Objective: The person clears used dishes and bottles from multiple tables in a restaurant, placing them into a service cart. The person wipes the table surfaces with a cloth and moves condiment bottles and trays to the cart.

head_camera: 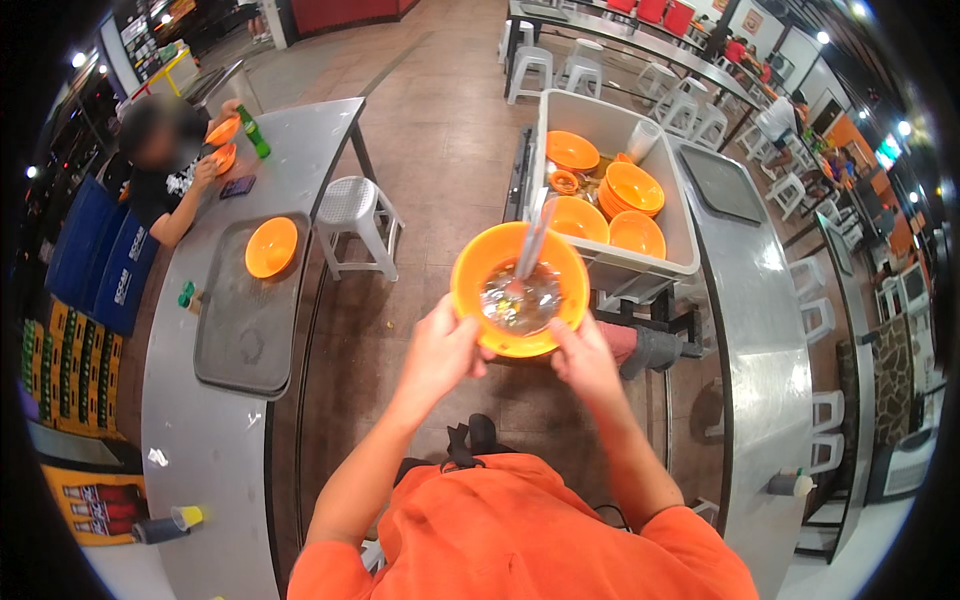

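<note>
Both my hands hold an orange plastic bowl [469, 289] by its rim, my left hand [444, 346] on its lower left and my right hand [583, 354] on its lower right. Brownish liquid [540, 311] with small scraps lies in the bowl, and a utensil with a pale handle [531, 244] stands in it, leaning on the far rim. Just beyond the bowl, to the right, is a grey plastic tub [645, 262] with orange bowls [635, 187], some stacked, and a clear cup [643, 139]. To the left, another orange bowl [271, 247] rests on a dark tray [244, 322].
A metal table [202, 450] runs along the left, where a seated person [165, 165] holds orange bowls near a green bottle [253, 132]. A white stool [356, 217] stands beside it. Another metal table [765, 360] on the right bears a tray [720, 184] and a sauce bottle [789, 484].
</note>
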Motion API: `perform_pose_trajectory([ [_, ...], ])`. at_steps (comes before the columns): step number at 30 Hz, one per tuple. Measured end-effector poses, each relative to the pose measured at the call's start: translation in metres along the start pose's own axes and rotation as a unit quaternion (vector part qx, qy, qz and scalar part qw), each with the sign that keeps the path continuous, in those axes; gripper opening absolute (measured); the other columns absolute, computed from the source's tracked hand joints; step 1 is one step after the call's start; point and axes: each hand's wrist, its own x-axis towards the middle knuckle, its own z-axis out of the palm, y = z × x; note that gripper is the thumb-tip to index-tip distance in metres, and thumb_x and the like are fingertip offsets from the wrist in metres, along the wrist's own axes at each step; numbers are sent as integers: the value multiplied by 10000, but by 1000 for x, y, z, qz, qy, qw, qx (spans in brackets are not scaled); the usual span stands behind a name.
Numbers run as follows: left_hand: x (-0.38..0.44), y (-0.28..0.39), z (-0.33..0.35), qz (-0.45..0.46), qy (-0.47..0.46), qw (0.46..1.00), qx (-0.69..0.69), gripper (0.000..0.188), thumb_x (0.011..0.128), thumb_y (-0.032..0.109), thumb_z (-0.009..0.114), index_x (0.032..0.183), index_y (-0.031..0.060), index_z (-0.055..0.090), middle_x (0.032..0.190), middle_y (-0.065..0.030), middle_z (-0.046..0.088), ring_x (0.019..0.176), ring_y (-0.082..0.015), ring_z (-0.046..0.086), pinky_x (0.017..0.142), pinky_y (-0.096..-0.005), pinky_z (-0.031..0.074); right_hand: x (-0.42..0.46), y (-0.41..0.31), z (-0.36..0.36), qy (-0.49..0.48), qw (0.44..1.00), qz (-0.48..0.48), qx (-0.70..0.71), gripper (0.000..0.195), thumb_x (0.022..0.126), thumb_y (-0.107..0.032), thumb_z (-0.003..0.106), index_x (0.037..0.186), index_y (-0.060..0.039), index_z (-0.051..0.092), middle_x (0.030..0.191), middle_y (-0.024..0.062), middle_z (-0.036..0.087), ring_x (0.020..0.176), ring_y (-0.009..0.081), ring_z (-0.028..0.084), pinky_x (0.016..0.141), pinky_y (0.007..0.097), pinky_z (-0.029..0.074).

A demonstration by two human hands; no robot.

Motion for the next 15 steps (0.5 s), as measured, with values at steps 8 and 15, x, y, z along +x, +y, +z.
perform_pose_trajectory([
  [8, 91, 46, 91, 39, -147, 986, 63, 650, 1041, 350, 565, 1550, -7, 377, 962, -117, 775, 503, -125, 636, 510, -276, 529, 93, -64, -133, 108, 989, 11, -103, 154, 1005, -205, 553, 1082, -77, 516, 682, 22, 529, 454, 86, 425, 404, 261, 348],
  [15, 58, -36, 23, -71, -78, 993, -54, 759, 1033, 297, 602, 1632, 29, 220, 1029, -148, 776, 532, -146, 644, 526, -276, 524, 247, -70, -210, 102, 981, 2, -165, 88, 993, -161, 553, 997, -76, 530, 690, 31, 540, 466, 90, 435, 412, 275, 361],
])
